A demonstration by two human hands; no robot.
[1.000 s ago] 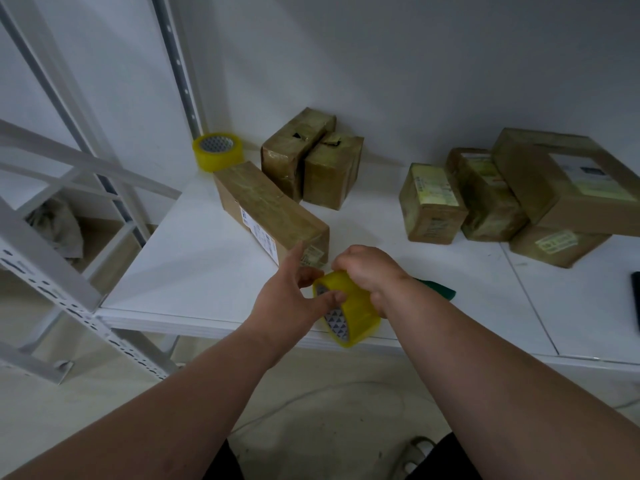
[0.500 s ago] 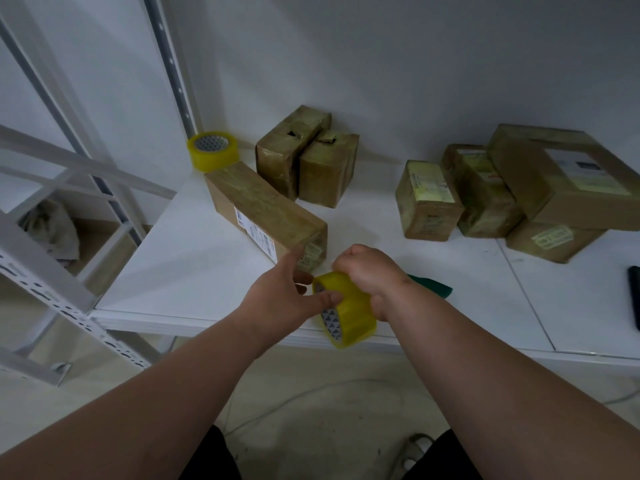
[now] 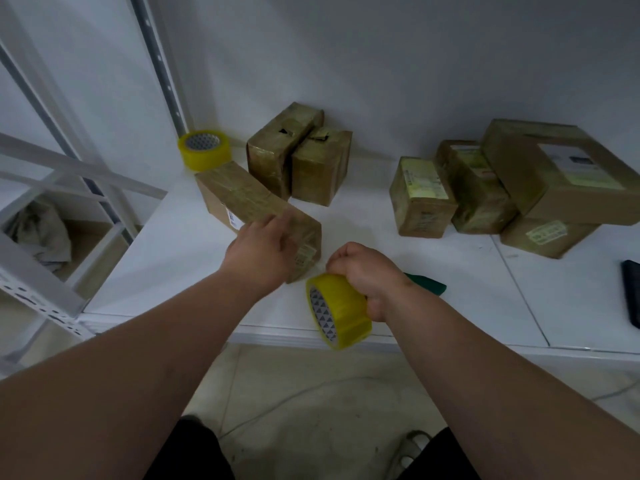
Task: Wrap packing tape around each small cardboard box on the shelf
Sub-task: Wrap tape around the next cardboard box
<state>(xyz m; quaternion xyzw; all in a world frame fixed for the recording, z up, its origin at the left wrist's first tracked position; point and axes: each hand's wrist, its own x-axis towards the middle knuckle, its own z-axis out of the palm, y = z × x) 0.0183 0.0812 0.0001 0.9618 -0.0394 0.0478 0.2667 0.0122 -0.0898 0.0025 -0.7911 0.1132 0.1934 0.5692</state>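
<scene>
My right hand (image 3: 365, 271) grips a yellow roll of packing tape (image 3: 337, 311) above the front edge of the white shelf (image 3: 166, 258). My left hand (image 3: 261, 249) rests on the near end of a long tape-wrapped cardboard box (image 3: 242, 197) lying diagonally on the shelf; whether its fingers curl round the box is hidden. Two taped boxes (image 3: 298, 154) stand behind it by the wall. More small boxes sit to the right: one with a yellow label (image 3: 420, 199), another (image 3: 474, 188) beside it.
A second yellow tape roll (image 3: 204, 148) lies in the back left corner. A large flat box (image 3: 561, 171) rests on a smaller one (image 3: 543, 237) at the right. A green tool (image 3: 427, 284) lies behind my right wrist. A dark object (image 3: 632, 292) sits at the right edge.
My left hand has let go of the tape roll and moved up and left onto the long box. My right hand keeps the roll, now a little lower and to the right.
</scene>
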